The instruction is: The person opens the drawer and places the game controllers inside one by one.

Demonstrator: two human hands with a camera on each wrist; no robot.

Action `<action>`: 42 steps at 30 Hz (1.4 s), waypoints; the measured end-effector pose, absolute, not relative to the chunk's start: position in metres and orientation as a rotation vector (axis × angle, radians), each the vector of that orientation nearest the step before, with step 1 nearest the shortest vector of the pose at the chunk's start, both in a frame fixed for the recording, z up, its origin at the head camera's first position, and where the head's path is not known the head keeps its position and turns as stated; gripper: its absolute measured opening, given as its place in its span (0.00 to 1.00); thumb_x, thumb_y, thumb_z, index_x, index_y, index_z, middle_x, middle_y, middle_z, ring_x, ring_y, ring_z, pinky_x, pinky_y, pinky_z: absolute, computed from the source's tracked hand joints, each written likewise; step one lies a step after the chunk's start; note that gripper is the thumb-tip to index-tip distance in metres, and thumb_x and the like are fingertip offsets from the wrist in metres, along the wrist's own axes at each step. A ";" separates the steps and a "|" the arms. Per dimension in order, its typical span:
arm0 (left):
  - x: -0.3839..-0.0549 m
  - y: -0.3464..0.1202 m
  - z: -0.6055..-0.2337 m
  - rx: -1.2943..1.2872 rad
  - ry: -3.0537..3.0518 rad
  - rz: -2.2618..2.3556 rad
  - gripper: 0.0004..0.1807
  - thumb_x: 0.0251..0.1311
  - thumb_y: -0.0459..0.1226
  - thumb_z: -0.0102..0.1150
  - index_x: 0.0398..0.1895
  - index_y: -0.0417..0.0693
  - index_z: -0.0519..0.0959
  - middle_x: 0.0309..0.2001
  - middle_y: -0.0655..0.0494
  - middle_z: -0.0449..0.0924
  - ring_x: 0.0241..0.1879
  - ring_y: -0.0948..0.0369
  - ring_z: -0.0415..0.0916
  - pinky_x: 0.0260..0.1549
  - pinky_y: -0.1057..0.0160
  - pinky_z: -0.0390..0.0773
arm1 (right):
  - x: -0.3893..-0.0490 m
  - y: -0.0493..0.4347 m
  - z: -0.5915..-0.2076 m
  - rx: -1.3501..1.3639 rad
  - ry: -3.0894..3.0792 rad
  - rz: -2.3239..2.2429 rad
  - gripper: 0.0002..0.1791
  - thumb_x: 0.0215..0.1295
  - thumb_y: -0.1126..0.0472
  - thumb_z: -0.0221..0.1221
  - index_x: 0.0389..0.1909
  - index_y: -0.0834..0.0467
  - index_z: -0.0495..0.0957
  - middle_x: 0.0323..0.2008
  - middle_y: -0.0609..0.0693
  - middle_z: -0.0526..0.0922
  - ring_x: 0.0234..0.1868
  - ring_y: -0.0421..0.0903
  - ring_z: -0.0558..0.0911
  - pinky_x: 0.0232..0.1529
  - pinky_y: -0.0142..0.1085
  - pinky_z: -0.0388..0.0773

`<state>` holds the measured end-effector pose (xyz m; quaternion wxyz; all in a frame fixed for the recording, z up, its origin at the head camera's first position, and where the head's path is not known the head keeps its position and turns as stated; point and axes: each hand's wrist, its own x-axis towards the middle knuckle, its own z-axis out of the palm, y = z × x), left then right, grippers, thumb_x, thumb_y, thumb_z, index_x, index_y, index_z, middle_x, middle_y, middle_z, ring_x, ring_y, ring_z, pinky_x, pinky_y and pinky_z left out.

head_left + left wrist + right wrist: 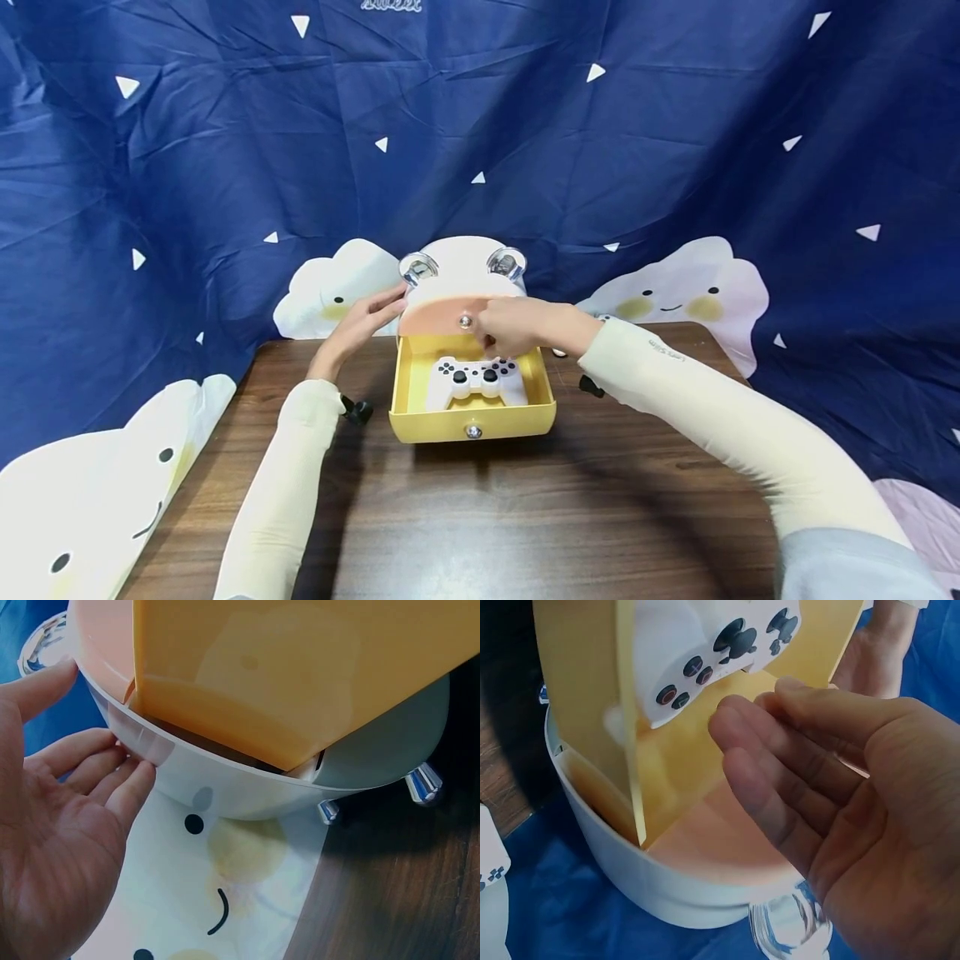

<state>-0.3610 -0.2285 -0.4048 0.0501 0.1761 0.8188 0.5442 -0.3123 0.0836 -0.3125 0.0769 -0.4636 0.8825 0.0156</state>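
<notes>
A small white storage cabinet with round chrome ears stands on the table, its yellow drawer pulled out. Inside that drawer lies a white game controller with black sticks. Above it is a peach drawer front with a silver knob. My left hand rests its fingertips on the cabinet's left side; in the left wrist view the fingers are fairly straight. Over the drawer's right rear, my right hand hovers beside the knob. Its fingers bend loosely and hold nothing in the right wrist view.
A second white controller, partly cut off, lies beside the cabinet on the right. Under everything is a dark wooden table. A blue curtain with white triangles and cloud faces hangs close behind.
</notes>
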 end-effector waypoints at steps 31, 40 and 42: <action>-0.360 -0.229 -0.404 0.559 2.511 1.660 0.34 0.79 0.52 0.56 0.83 0.57 0.65 0.82 0.56 0.63 0.84 0.56 0.54 0.84 0.47 0.55 | -0.267 0.162 -0.328 -1.287 2.872 -0.456 0.10 0.71 0.55 0.68 0.28 0.49 0.84 0.18 0.36 0.73 0.20 0.33 0.70 0.24 0.30 0.67; -0.363 -0.231 -0.409 0.560 2.518 1.652 0.34 0.78 0.55 0.57 0.82 0.58 0.66 0.82 0.58 0.64 0.84 0.56 0.55 0.84 0.47 0.56 | -0.241 0.162 -0.349 -1.238 2.952 -0.648 0.10 0.72 0.53 0.68 0.28 0.46 0.84 0.16 0.32 0.76 0.20 0.31 0.72 0.25 0.32 0.72; -0.363 -0.231 -0.410 0.561 2.520 1.653 0.35 0.78 0.55 0.57 0.82 0.58 0.66 0.82 0.57 0.65 0.84 0.56 0.55 0.83 0.47 0.56 | -0.235 0.160 -0.353 -1.237 2.958 -0.690 0.10 0.72 0.53 0.68 0.28 0.46 0.84 0.16 0.32 0.76 0.19 0.30 0.72 0.25 0.31 0.73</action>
